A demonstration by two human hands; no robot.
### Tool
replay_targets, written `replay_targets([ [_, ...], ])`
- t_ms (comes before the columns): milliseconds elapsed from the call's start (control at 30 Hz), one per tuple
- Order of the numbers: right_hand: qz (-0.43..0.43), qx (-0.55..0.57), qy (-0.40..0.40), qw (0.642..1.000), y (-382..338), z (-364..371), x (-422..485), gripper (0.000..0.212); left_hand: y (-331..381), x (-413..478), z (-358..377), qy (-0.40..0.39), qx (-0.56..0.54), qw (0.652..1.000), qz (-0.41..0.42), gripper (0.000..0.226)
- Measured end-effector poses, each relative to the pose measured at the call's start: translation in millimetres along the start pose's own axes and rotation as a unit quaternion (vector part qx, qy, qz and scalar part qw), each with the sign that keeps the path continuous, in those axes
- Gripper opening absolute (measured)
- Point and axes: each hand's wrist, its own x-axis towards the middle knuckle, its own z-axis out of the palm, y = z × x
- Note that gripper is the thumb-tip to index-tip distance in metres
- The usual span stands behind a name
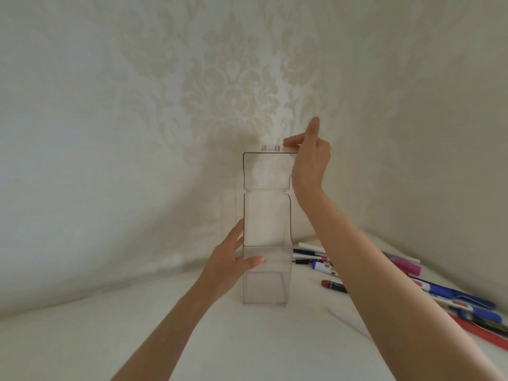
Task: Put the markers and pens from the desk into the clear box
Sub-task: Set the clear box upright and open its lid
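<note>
The left hand (231, 259) was clamped on the lower part of the clear box (266, 259), with the fingers along its left wall and the thumb across its front, and it held the box steady. The box stood upright near the middle of the white table (82, 339), close to the back edge at the patterned wall (110, 105), and nothing could be seen inside it. Its hinged lid (268, 170) stood open, straight up above the mouth of the box. The right hand (308, 158) pinched the top right corner of this lid between the thumb and the bent fingers, while one finger pointed upward. To the right of the box, toward the right edge of the table, the markers and pens (406, 281) lay in a loose heap, partly hidden under the right forearm; none was yet in the box. The step in hand seemed to be the opening of the box. The next move probably called for the right hand to release the lid and reach down to the nearest marker, while the lid kept open.
</note>
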Motion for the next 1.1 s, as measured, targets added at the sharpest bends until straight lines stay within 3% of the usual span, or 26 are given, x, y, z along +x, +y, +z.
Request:
replay_targets([
  [100, -0.064, -0.055, -0.127, 0.988, 12, -10, 0, 0.058, -2, -2, 1, 0.014, -0.013, 1.000, -0.005, 0.085],
  [200, -0.071, -0.114, -0.279, 0.951, 26, -26, 7, 0.044, -4, -5, 1, 0.015, -0.019, 1.000, -0.010, 0.082],
  [433, -0.015, -0.117, -0.225, 0.967, 38, -28, 10, 0.032, -3, -7, 7, 0.010, -0.004, 1.000, -0.007, 0.082],
  [533, -0.018, -0.128, -0.257, 0.958, 38, -36, 7, 0.039, -6, -9, 8, 0.010, 0.002, 1.000, -0.001, 0.083],
  [633, 0.033, -0.159, -0.302, 0.939, 45, -55, -1, 0.056, -7, -14, 10, 0.024, 0.028, 0.999, -0.009, 0.086],
  [700, 0.050, -0.205, -0.308, 0.928, 50, -77, -10, 0.055, -15, -20, 12, 0.024, 0.056, 0.998, -0.024, 0.093],
  [800, 0.056, -0.313, -0.311, 0.896, 62, -125, -29, 0.040, -30, -39, 25, 0.042, 0.093, 0.993, -0.063, 0.100],
  [933, 0.084, -0.415, -0.333, 0.842, 75, -195, -66, 0.021, -31, -66, 52, 0.154, 0.179, 0.972, 0.018, 0.087],
  [1000, 0.100, -0.471, -0.361, 0.799, 78, -222, -87, 0.019, -34, -67, 60, 0.161, 0.177, 0.971, 0.020, 0.092],
  [1100, 0.090, -0.575, -0.406, 0.705, 82, -245, -111, 0.029, -41, -52, 61, 0.145, 0.131, 0.980, -0.029, 0.097],
])
